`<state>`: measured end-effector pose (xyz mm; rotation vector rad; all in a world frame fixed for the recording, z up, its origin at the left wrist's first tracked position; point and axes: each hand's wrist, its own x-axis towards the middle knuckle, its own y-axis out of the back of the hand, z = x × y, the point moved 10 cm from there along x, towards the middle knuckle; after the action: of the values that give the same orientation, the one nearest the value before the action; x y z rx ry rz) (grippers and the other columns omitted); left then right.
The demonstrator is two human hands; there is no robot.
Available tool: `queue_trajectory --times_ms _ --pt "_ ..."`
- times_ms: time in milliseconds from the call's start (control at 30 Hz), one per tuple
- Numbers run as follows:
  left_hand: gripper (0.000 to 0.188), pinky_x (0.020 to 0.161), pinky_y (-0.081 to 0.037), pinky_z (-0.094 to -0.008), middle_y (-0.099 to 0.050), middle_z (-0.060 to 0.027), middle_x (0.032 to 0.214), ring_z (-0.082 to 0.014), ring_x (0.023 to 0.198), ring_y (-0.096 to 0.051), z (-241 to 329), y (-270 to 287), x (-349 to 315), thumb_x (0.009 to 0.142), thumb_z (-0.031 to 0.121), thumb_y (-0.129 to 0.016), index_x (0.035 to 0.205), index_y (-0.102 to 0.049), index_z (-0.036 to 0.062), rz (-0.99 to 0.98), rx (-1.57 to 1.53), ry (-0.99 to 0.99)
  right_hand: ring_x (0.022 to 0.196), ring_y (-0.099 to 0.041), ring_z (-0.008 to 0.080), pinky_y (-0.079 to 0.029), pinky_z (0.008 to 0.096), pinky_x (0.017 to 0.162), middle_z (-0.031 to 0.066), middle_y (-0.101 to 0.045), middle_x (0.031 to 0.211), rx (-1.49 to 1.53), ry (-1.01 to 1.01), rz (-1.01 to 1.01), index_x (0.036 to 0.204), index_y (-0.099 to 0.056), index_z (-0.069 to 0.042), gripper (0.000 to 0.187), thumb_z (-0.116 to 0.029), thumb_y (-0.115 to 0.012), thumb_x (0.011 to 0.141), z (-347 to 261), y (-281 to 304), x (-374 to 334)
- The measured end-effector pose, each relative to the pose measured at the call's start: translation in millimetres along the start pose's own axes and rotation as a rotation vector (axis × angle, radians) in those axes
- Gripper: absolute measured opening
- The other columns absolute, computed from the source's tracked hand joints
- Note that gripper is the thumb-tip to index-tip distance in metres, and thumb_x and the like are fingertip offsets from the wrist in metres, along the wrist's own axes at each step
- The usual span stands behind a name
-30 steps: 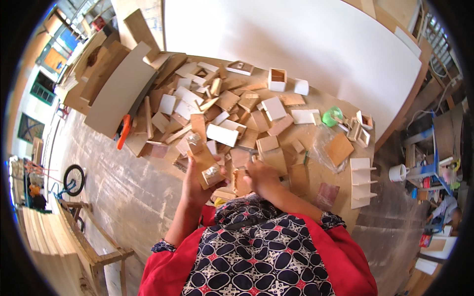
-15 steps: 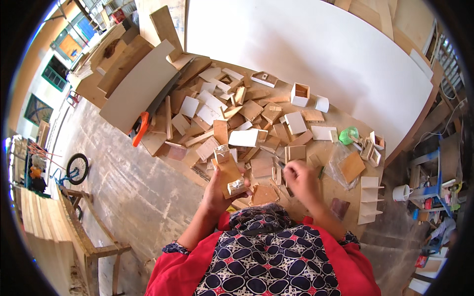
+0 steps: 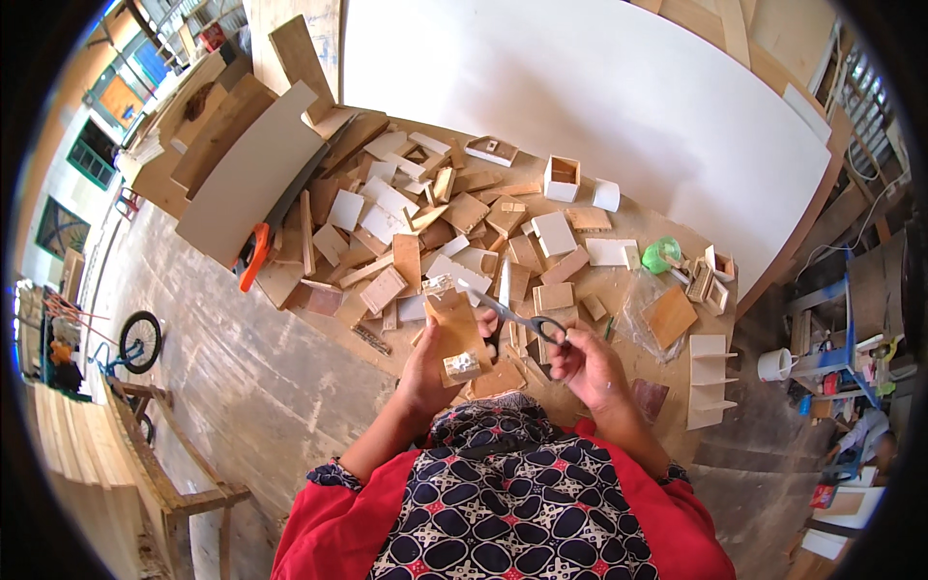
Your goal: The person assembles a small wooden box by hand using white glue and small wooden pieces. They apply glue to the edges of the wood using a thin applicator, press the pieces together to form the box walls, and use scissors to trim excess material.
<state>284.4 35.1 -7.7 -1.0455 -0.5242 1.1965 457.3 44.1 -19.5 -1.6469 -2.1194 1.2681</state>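
Grey floor [image 3: 222, 319] beside a tan worktable [image 3: 633, 218], wooden offcuts [image 3: 554, 233] beneath the scissors [image 3: 519, 317]

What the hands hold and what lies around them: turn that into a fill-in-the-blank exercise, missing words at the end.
1. The right hand holds a pair of ____.
2. The left hand holds a flat brown piece with a shiny, ____-coloured patch near each end.
3. The round, translucent item is coloured ____.
4. The bucket toward the right edge is coloured ____.

Missing words: scissors; silver; green; white.
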Motion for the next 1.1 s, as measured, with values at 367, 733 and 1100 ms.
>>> queue_trajectory --times_ms 367,733,1100 --pt "0.060 0.105 -0.038 -0.0472 -0.045 -0.0167 0.135 -0.0291 0.129 -0.044 -20 -12 1 0.101 0.050 -0.020 0.127 -0.042 0.0013 -0.024 0.160 -0.005 0.080 -0.055 0.0052 -0.051 0.0204 0.064 -0.0007 -0.054 0.095 -0.532 0.132 -0.110 0.101 -0.062 -0.003 0.017 -0.017 -0.053 0.097 29 -39 -3" --pt "0.064 0.102 -0.041 -0.0464 -0.047 -0.0176 0.132 -0.0292 0.127 -0.045 -27 -15 1 0.098 0.057 -0.027 0.121 -0.048 0.0014 -0.047 0.030 0.055 0.081 -0.057 0.0074 -0.051 0.0218 0.062 0.0022 -0.053 0.102 -0.486 0.055 -0.098 0.121 -0.047 -0.005 0.039 -0.018 -0.066 0.089 38 -29 0" --pt "0.069 0.097 -0.044 -0.0432 -0.048 -0.0158 0.134 -0.0289 0.124 -0.049 -28 -20 1 0.096 0.059 -0.029 0.124 -0.048 -0.0004 0.018 0.044 0.120 0.082 -0.057 0.0089 -0.047 0.0203 0.065 0.0020 -0.059 0.097 -0.497 0.007 -0.421 0.139 -0.042 -0.004 0.063 -0.008 -0.068 0.082 22 -35 -10"
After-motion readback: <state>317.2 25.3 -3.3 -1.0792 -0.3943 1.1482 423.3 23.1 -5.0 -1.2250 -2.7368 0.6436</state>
